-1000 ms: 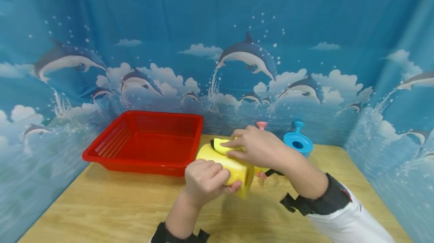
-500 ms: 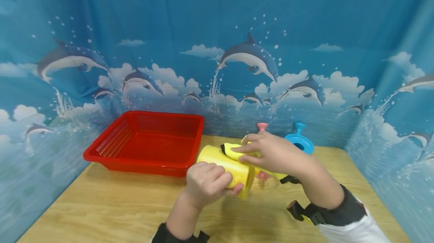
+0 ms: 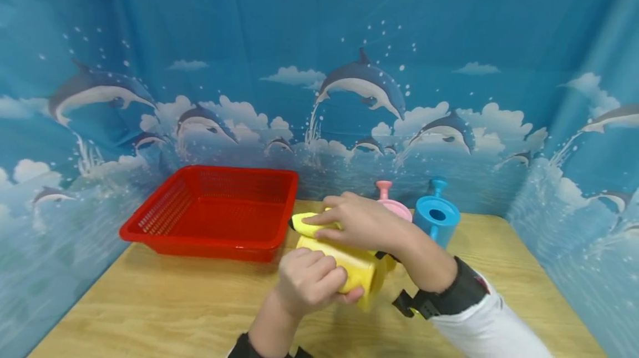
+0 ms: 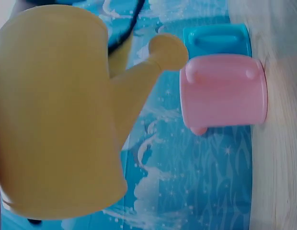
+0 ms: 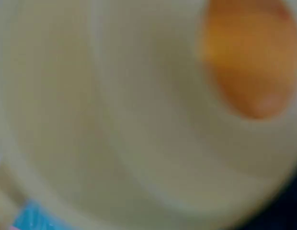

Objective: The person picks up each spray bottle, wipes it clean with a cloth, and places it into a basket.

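Just now, the yellow cloth [image 3: 303, 225] has been drawn back leftward along the wall of the yellow watering can [image 3: 354, 269], so that more of the pink watering can [image 3: 397, 210] is uncovered; a back-and-forth wiping stroke seems under way. The can is held tilted on its side above the bench [image 3: 175, 297], its body wrapped by the curled grip of the left hand [image 3: 312, 283]. By the right hand [image 3: 361, 222], the cloth is pinched and pressed against the can. Within the red basket [image 3: 209, 250], only bare perforated plastic is shown. Through the round opening of the blue watering can [image 3: 449, 227], only darkness is seen; its contents cannot be told.
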Motion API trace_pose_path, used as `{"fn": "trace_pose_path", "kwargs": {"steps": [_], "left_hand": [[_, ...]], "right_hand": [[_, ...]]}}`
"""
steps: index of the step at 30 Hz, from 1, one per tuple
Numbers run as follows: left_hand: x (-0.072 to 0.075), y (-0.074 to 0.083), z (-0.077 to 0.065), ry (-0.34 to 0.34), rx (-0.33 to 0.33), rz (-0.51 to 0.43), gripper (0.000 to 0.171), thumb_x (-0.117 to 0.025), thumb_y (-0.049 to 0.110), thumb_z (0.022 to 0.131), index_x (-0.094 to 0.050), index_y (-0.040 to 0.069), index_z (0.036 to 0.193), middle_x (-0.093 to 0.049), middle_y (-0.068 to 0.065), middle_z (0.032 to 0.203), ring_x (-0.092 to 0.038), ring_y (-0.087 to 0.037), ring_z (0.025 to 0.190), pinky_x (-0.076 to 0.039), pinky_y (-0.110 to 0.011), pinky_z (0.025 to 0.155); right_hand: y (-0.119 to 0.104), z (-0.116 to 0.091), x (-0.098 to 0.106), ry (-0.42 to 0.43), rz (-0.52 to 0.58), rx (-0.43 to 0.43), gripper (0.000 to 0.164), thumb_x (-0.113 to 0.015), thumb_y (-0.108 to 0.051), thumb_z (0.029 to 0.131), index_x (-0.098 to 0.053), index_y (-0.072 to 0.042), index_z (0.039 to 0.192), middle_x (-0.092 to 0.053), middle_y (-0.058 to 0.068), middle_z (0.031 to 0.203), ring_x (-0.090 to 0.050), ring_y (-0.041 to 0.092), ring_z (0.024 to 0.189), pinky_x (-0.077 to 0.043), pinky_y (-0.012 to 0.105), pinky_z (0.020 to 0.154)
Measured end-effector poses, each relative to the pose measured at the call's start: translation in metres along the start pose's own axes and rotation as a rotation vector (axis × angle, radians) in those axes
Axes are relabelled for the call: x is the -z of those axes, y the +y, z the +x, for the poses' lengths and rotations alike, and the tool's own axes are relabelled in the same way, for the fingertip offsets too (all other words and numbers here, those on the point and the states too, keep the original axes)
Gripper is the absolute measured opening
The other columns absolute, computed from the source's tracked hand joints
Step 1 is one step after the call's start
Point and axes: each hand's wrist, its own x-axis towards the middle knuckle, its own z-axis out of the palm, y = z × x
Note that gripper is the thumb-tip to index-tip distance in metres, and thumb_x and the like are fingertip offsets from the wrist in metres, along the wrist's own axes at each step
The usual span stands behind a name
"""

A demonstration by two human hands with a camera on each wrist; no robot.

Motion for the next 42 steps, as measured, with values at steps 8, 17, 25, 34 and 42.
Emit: {"fn": "trace_pose_path", "kwargs": {"steps": [8, 17, 25, 34, 42], "left_hand": [[-0.001, 0.004, 0.005, 0.063, -0.006, -0.066, 0.051, -0.047, 0.035, 0.099, -0.036, 0.022, 0.051, -0.032, 0.013, 0.046, -0.028, 0.001, 0.038, -0.01, -0.012, 0.046], [-0.001, -0.003, 0.003, 0.098, -0.014, -0.039, 0.051, -0.047, 0.035, 0.098, -0.035, 0.021, 0.051, -0.031, 0.012, 0.046, -0.028, 0.0, 0.038, -0.011, -0.013, 0.044], [0.002, -0.007, -0.004, 0.089, 0.025, -0.024, 0.05, -0.048, 0.036, 0.098, -0.036, 0.02, 0.052, -0.031, 0.011, 0.047, -0.028, -0.001, 0.038, -0.011, -0.013, 0.044], [0.005, -0.009, -0.001, 0.093, -0.012, -0.015, 0.049, -0.047, 0.035, 0.097, -0.036, 0.022, 0.052, -0.032, 0.012, 0.046, -0.027, 0.0, 0.038, -0.01, -0.012, 0.044], [0.006, -0.005, 0.006, 0.14, -0.057, -0.013, 0.049, -0.047, 0.035, 0.097, -0.036, 0.022, 0.052, -0.031, 0.012, 0.047, -0.026, 0.001, 0.039, -0.01, -0.012, 0.045]], "right_hand": [[0.001, -0.003, -0.002, -0.028, 0.026, -0.032, 0.033, -0.054, -0.036, 0.099, -0.06, -0.03, 0.131, -0.057, -0.004, 0.102, -0.047, 0.013, 0.083, -0.039, 0.026, 0.071], [0.008, -0.024, 0.005, 0.008, -0.017, -0.036, 0.034, -0.056, -0.037, 0.097, -0.063, -0.026, 0.129, -0.052, -0.009, 0.091, -0.044, 0.009, 0.076, -0.038, 0.021, 0.066], [0.015, -0.049, 0.012, -0.051, 0.105, -0.097, 0.035, -0.054, -0.035, 0.098, -0.062, -0.021, 0.129, -0.056, -0.006, 0.096, -0.049, 0.007, 0.077, -0.043, 0.024, 0.068], [0.017, -0.056, 0.012, -0.02, 0.134, -0.072, 0.036, -0.052, -0.034, 0.099, -0.062, -0.017, 0.13, -0.056, -0.009, 0.096, -0.05, 0.005, 0.084, -0.045, 0.025, 0.073], [0.015, -0.036, 0.002, 0.018, 0.173, -0.081, 0.034, -0.054, -0.034, 0.099, -0.064, -0.018, 0.128, -0.062, 0.001, 0.115, -0.059, 0.013, 0.097, -0.049, 0.028, 0.078]]}}
